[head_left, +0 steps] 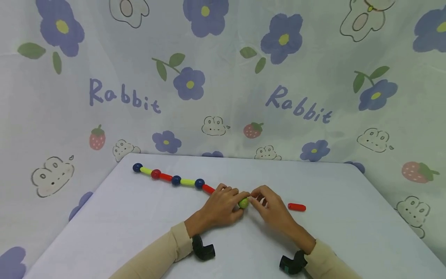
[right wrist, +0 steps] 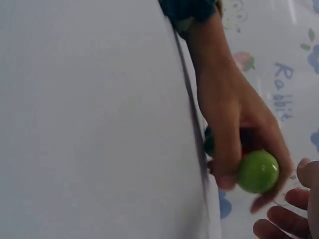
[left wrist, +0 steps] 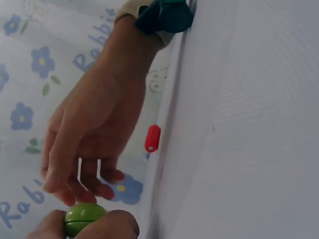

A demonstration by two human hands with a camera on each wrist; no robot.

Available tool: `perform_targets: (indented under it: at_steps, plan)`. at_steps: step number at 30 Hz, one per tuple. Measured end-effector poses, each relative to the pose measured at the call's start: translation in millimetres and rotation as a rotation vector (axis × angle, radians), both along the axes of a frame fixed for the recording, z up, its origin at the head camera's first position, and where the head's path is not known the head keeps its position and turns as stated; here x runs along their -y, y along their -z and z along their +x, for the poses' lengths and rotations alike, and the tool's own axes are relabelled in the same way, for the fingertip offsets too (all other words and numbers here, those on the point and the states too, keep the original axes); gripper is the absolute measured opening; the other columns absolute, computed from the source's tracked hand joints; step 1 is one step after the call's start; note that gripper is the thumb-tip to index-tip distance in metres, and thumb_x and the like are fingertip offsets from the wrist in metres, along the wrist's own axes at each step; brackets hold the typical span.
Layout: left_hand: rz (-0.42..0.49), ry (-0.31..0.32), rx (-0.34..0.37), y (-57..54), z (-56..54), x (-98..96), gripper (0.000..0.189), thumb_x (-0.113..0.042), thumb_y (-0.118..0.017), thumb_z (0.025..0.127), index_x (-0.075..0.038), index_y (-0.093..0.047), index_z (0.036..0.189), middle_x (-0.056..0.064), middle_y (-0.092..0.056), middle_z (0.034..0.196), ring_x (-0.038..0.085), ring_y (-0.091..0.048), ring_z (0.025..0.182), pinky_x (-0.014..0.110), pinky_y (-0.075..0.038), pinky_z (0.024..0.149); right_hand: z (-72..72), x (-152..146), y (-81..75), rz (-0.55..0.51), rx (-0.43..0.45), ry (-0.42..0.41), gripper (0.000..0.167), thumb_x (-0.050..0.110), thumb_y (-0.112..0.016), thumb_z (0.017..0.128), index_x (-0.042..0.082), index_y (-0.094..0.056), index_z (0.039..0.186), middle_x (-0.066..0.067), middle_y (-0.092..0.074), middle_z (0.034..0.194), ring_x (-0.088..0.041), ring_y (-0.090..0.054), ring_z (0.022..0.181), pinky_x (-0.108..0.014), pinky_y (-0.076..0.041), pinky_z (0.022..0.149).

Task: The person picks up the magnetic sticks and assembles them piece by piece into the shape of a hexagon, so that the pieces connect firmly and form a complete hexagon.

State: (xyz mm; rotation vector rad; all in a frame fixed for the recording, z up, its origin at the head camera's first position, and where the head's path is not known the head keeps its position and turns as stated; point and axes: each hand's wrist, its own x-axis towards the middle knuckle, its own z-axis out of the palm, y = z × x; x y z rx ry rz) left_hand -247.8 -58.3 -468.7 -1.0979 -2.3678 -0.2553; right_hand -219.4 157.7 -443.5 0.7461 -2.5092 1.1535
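Observation:
My left hand (head_left: 220,206) grips a glossy green ball (head_left: 243,203) between thumb and fingers. From behind that hand a chain of coloured sticks and balls runs to the back left; its near part is hidden by the hand. A red stick (head_left: 208,189), a blue ball (head_left: 199,183) and a yellow stick (head_left: 187,182) show nearest to it. My right hand (head_left: 275,211) is close beside the green ball, thumb and fingers bent loosely toward it. In the right wrist view, the thumb and fingers of the right hand (right wrist: 289,221) stand apart with nothing visible between them.
Right of the right hand, a loose red stick (head_left: 296,207) lies on the white table (head_left: 334,232). The chain's far end is a dark blue ball (head_left: 137,167), with a red ball (head_left: 156,174) near it. A patterned cloth (head_left: 230,104) hangs behind the table.

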Motion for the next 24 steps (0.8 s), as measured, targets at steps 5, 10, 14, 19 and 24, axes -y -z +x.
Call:
perform_targets:
  at_steps: [5,10,14,19,24]
  plan:
    - [0.091,0.005,0.048,0.4,-0.5,-0.4,0.024,-0.022,-0.066,0.083,-0.018,-0.063,0.106,-0.008,-0.057,0.088,0.008,-0.053,0.079,0.025,-0.046,0.076,-4.7,-40.4,-11.7,0.071,-0.088,0.080,0.005,0.012,-0.068,0.095,0.008,-0.069,0.097,0.002,-0.067,0.083,-0.003,-0.057,0.074,-0.023,-0.053,0.067]
    - [0.154,-0.020,0.087,0.5,-2.1,1.5,0.030,-0.015,-0.068,0.081,-0.012,-0.063,0.110,-0.004,-0.064,0.093,0.009,-0.056,0.082,0.025,-0.051,0.075,1.1,-85.1,-8.3,0.203,-0.093,0.157,0.009,0.011,-0.070,0.093,0.007,-0.070,0.100,0.002,-0.067,0.087,-0.008,-0.060,0.081,-0.024,-0.054,0.068]
    - [0.124,-0.035,0.051,1.8,-4.5,2.3,0.024,-0.022,-0.070,0.086,-0.016,-0.064,0.108,-0.006,-0.063,0.085,0.007,-0.055,0.075,0.026,-0.051,0.073,8.5,-113.2,-0.7,0.312,-0.082,0.152,0.031,0.016,-0.077,0.087,0.006,-0.068,0.116,0.002,-0.065,0.099,-0.014,-0.058,0.091,-0.027,-0.055,0.074]
    - [0.098,-0.046,0.037,2.9,-6.3,2.1,0.014,-0.024,-0.072,0.088,-0.018,-0.062,0.095,-0.009,-0.053,0.075,0.005,-0.048,0.070,0.023,-0.043,0.067,5.3,-131.5,11.3,0.378,-0.101,0.115,0.031,0.011,-0.079,0.084,0.008,-0.069,0.114,0.005,-0.061,0.099,-0.008,-0.050,0.089,-0.025,-0.049,0.071]
    - [0.093,-0.041,0.106,2.4,-6.2,1.7,0.012,-0.024,-0.070,0.088,-0.018,-0.062,0.094,-0.009,-0.055,0.077,0.005,-0.048,0.072,0.021,-0.041,0.066,2.0,-123.3,17.7,0.281,-0.140,0.067,0.027,0.005,-0.080,0.081,0.009,-0.069,0.106,0.008,-0.059,0.094,0.000,-0.048,0.080,-0.019,-0.049,0.065]
